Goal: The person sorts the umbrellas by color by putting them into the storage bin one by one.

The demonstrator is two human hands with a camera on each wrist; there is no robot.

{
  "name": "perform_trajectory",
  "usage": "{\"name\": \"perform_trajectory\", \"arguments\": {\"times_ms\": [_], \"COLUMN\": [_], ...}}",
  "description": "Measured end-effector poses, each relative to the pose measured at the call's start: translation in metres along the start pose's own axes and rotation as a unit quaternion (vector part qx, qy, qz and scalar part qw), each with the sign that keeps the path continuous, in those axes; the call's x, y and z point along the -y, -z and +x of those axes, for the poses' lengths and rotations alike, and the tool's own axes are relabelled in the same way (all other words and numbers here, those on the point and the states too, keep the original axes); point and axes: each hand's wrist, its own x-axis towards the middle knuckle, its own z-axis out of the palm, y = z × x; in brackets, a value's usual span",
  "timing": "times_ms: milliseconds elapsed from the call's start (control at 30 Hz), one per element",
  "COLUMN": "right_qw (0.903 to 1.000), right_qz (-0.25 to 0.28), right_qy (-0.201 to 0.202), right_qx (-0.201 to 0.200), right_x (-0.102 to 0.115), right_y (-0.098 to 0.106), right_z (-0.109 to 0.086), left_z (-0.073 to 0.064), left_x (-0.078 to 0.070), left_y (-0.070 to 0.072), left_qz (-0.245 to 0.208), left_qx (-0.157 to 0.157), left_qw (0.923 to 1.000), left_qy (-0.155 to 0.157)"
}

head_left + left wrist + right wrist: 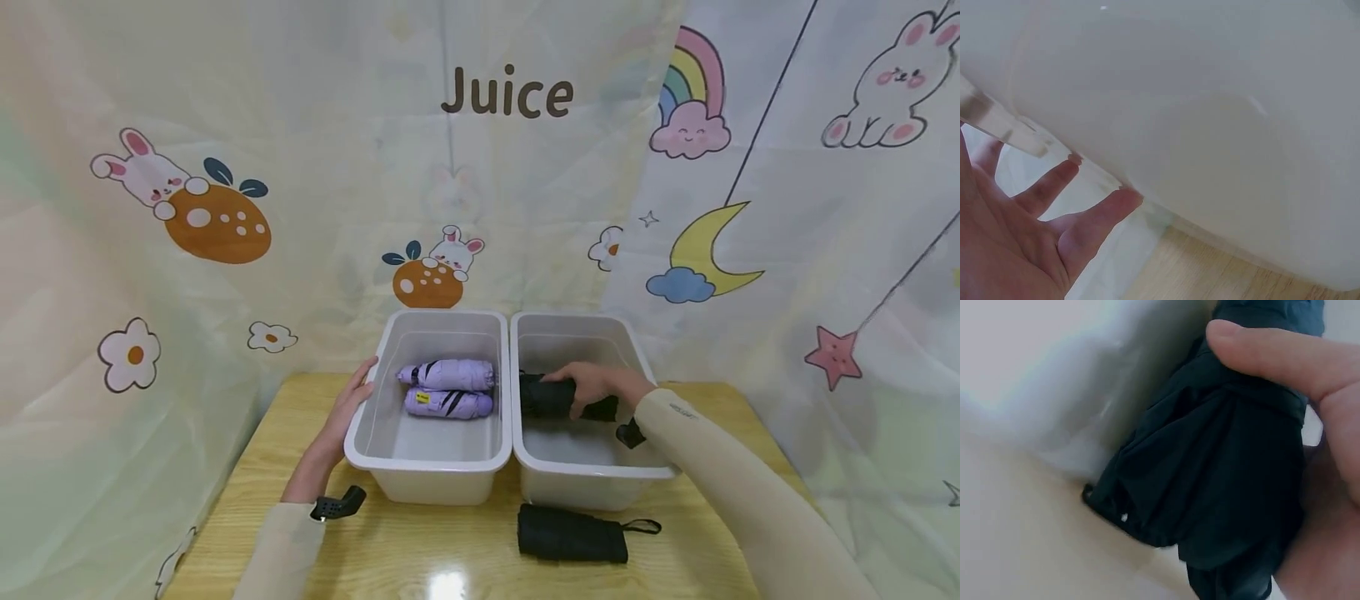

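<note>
Inside the right white bin [592, 471], my right hand [596, 385] grips a black folded umbrella [551, 398]. The right wrist view shows the thumb lying across the dark fabric of this umbrella [1210, 469]; part of the hand is hidden behind it. My left hand [347, 414] rests against the outer left side of the left white bin [431, 465], with fingertips at its rim. Its fingers [1100, 219] look spread and loose in the left wrist view. Two purple folded umbrellas, an upper one [453, 375] and a lower one [465, 406], lie in the left bin.
Another black folded umbrella [570, 535] with a wrist loop lies on the wooden table [420, 550] before the right bin. Both bins stand side by side, close to a printed curtain [337, 208] behind them. Whether more lies under my right hand, I cannot tell.
</note>
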Motion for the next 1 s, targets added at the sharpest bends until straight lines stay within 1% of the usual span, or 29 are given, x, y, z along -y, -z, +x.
{"name": "perform_trajectory", "arguments": {"times_ms": [67,233,300,433,533,667,800,900,1000], "right_qw": [1.0,0.9967,0.9953,0.9968,0.9976,0.9953,0.9914,0.9866,0.9771], "right_qz": [-0.005,-0.017,-0.017,-0.005,0.005,0.006,0.012,0.044,0.09], "right_qy": [0.005,0.059,0.067,0.043,0.036,0.064,0.094,0.12,0.148], "right_qx": [-0.005,-0.052,-0.068,-0.067,-0.06,-0.072,-0.091,-0.102,-0.124], "right_x": [0.0,-0.001,-0.001,-0.003,-0.004,-0.004,0.002,0.012,0.027], "right_y": [-0.002,-0.008,-0.01,-0.012,-0.014,-0.012,-0.003,0.005,0.015], "right_z": [0.003,0.017,0.022,0.026,0.025,0.023,0.019,0.011,-0.003], "left_z": [-0.001,-0.004,-0.004,-0.004,-0.005,-0.004,-0.002,0.0,0.002], "left_x": [0.001,0.004,0.004,0.006,0.007,0.006,0.003,0.002,0.0], "left_y": [0.0,-0.001,-0.002,-0.003,-0.004,-0.003,-0.002,-0.001,-0.001], "left_qz": [0.001,-0.001,-0.006,-0.017,-0.022,-0.019,-0.011,-0.012,-0.013], "left_qx": [0.0,-0.006,-0.011,-0.007,0.0,-0.002,0.002,0.008,0.005], "left_qw": [1.0,1.0,0.9999,0.9998,0.9998,0.9998,0.9999,0.9999,0.9999], "left_qy": [0.002,0.004,0.003,0.003,0.005,0.002,-0.002,0.0,0.0]}}
